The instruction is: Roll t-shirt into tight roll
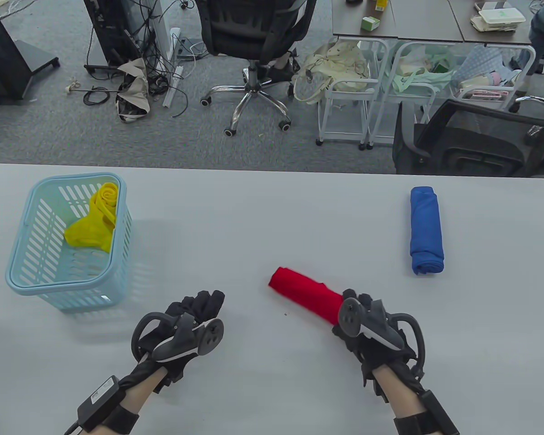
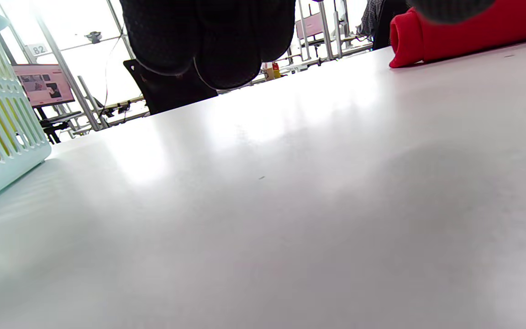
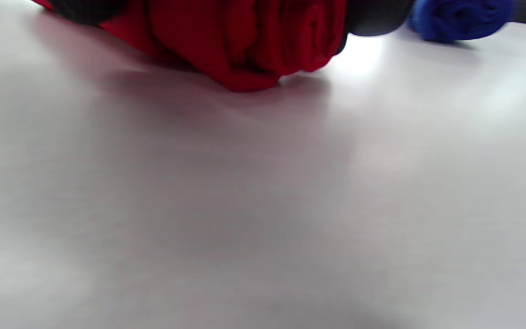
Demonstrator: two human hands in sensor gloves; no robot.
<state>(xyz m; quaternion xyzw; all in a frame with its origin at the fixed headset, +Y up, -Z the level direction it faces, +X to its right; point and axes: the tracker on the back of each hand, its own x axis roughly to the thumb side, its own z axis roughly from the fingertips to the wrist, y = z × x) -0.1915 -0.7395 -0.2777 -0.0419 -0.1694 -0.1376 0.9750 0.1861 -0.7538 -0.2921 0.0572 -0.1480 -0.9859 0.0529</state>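
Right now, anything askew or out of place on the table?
Minor only. The red roll lies diagonally, its near end in the right hand's grip, while the blue roll lies straight. The yellow shirt sits crumpled, unrolled, in the basket. No spills or damage visible.

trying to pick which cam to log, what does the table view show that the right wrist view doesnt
Only the table view shows the light blue basket holding a yellow shirt, the left hand empty, and the full length of the red roll gripped at its near end by the right hand.

Only the right wrist view shows the red roll's spiral end close up.

Both show the red roll, the blue roll and the white table.
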